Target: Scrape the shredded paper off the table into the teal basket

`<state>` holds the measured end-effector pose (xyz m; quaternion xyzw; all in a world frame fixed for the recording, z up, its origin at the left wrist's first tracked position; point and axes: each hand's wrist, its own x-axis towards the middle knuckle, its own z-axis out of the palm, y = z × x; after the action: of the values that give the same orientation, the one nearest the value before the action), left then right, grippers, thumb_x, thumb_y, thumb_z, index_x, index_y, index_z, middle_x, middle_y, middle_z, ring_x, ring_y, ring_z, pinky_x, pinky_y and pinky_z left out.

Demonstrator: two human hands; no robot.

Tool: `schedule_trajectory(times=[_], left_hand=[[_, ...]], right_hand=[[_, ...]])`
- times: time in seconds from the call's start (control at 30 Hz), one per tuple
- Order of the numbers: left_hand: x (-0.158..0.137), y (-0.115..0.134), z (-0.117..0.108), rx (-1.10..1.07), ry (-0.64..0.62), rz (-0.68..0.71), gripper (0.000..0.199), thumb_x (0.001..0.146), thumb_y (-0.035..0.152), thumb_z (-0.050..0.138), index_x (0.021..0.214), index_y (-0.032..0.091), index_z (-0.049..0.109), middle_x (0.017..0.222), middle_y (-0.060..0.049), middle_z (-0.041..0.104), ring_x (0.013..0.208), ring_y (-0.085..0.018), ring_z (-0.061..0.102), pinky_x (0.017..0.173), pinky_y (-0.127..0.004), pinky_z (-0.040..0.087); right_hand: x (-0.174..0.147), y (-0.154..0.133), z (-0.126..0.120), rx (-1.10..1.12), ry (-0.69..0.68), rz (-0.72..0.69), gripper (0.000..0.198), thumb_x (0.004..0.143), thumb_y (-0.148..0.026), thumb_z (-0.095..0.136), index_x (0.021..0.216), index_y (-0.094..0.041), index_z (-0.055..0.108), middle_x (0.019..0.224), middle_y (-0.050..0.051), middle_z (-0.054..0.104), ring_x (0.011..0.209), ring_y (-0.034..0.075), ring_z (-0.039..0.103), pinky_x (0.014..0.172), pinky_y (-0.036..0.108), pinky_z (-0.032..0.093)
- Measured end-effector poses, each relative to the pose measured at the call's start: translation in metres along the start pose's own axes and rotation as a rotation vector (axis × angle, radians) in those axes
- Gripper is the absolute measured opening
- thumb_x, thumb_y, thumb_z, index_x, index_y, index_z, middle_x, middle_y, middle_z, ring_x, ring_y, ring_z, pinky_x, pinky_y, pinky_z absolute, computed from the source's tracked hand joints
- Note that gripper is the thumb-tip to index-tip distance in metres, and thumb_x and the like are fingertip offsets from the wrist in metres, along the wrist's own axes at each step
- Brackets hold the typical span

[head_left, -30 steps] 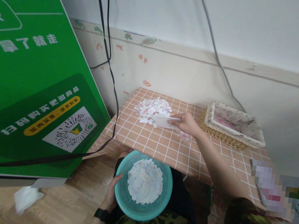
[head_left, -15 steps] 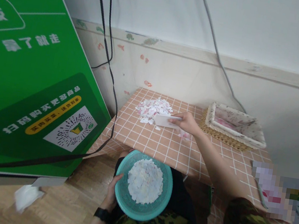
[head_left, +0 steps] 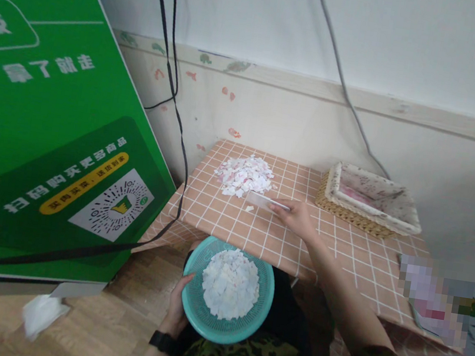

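Note:
My left hand grips the left rim of a round teal plastic basket, held just below the table's front edge. Pale torn paper scraps fill its middle. Over the table, my right hand is closed on the right end of a flat white scraper-like piece; its exact kind is unclear. The left end of this piece is close to the near side of a heap of white and pinkish paper scraps. One loose scrap lies just in front of it.
A brown checked tablecloth covers the table against the wall. At the back right stands a cloth-lined wicker basket. A green panel rises on the left, with a black strap hanging beside it. A white plastic bag lies on the floor.
My right hand and the white piece have come slightly nearer to the front edge, and the piece has tilted flatter. The teal basket has shifted up slightly.

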<state>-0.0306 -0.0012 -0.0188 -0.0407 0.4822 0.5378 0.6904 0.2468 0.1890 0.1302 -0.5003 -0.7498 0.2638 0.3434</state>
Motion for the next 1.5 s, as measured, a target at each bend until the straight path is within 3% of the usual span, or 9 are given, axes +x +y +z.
schedule_trajectory(times=[0.13, 0.33, 0.43, 0.6, 0.8, 1.13, 1.3, 1.5], left_hand=[[-0.003, 0.003, 0.003, -0.010, -0.016, 0.027, 0.020, 0.068, 0.024, 0.066, 0.082, 0.011, 0.070, 0.074, -0.008, 0.074, 0.065, -0.023, 0.068, 0.069, -0.036, 0.052], [-0.008, 0.006, 0.006, 0.009, 0.009, 0.037, 0.017, 0.067, 0.022, 0.065, 0.079, 0.011, 0.070, 0.072, -0.008, 0.074, 0.061, -0.023, 0.067, 0.067, -0.035, 0.052], [-0.008, 0.007, 0.006, 0.020, 0.022, 0.039, 0.018, 0.067, 0.022, 0.065, 0.080, 0.011, 0.070, 0.073, -0.009, 0.074, 0.062, -0.023, 0.067, 0.068, -0.036, 0.052], [-0.008, 0.007, 0.005, 0.004, 0.007, 0.053, 0.014, 0.068, 0.022, 0.065, 0.076, 0.011, 0.070, 0.069, -0.007, 0.074, 0.061, -0.022, 0.067, 0.067, -0.033, 0.052], [-0.012, 0.010, 0.009, -0.006, -0.024, 0.036, 0.015, 0.069, 0.021, 0.064, 0.078, 0.011, 0.071, 0.071, -0.009, 0.074, 0.063, -0.023, 0.067, 0.068, -0.035, 0.053], [-0.010, 0.011, 0.008, 0.001, -0.023, 0.038, 0.017, 0.068, 0.024, 0.065, 0.078, 0.012, 0.071, 0.073, -0.008, 0.074, 0.064, -0.023, 0.067, 0.069, -0.035, 0.053], [-0.013, 0.012, 0.010, -0.024, -0.024, 0.026, 0.017, 0.068, 0.024, 0.066, 0.078, 0.011, 0.071, 0.073, -0.008, 0.074, 0.066, -0.023, 0.068, 0.071, -0.035, 0.052], [-0.017, 0.014, 0.013, -0.012, -0.033, 0.038, 0.016, 0.069, 0.024, 0.064, 0.076, 0.011, 0.071, 0.072, -0.008, 0.074, 0.064, -0.023, 0.068, 0.070, -0.034, 0.052]], right_hand=[[-0.011, 0.006, 0.005, 0.020, 0.036, 0.007, 0.031, 0.082, -0.043, 0.055, 0.093, -0.019, 0.073, 0.088, 0.005, 0.072, 0.071, 0.020, 0.065, 0.061, 0.029, 0.048], [-0.020, 0.006, -0.007, 0.058, 0.015, -0.008, 0.025, 0.079, -0.042, 0.060, 0.086, -0.022, 0.074, 0.088, 0.004, 0.072, 0.081, 0.024, 0.066, 0.068, 0.032, 0.050], [-0.019, 0.001, -0.009, 0.067, 0.020, -0.007, 0.025, 0.079, -0.041, 0.060, 0.087, -0.022, 0.074, 0.088, 0.004, 0.072, 0.079, 0.023, 0.066, 0.067, 0.032, 0.050], [-0.016, -0.004, -0.011, 0.097, -0.097, -0.023, 0.027, 0.079, -0.042, 0.060, 0.088, -0.020, 0.073, 0.084, 0.004, 0.072, 0.073, 0.020, 0.065, 0.063, 0.030, 0.049], [-0.015, 0.002, -0.010, 0.109, -0.032, -0.008, 0.028, 0.079, -0.044, 0.059, 0.086, -0.020, 0.073, 0.086, 0.004, 0.072, 0.073, 0.020, 0.065, 0.061, 0.029, 0.048], [-0.013, -0.002, -0.018, -0.016, -0.050, -0.016, 0.030, 0.079, -0.045, 0.058, 0.084, -0.020, 0.074, 0.079, 0.004, 0.072, 0.066, 0.020, 0.065, 0.056, 0.028, 0.046], [-0.017, -0.003, -0.018, 0.047, -0.102, -0.040, 0.029, 0.080, -0.044, 0.058, 0.087, -0.021, 0.074, 0.080, 0.004, 0.072, 0.069, 0.020, 0.065, 0.059, 0.029, 0.047], [-0.031, 0.006, -0.008, 0.024, 0.013, -0.009, 0.030, 0.080, -0.045, 0.057, 0.086, -0.022, 0.074, 0.085, 0.004, 0.072, 0.077, 0.023, 0.065, 0.069, 0.033, 0.049]])
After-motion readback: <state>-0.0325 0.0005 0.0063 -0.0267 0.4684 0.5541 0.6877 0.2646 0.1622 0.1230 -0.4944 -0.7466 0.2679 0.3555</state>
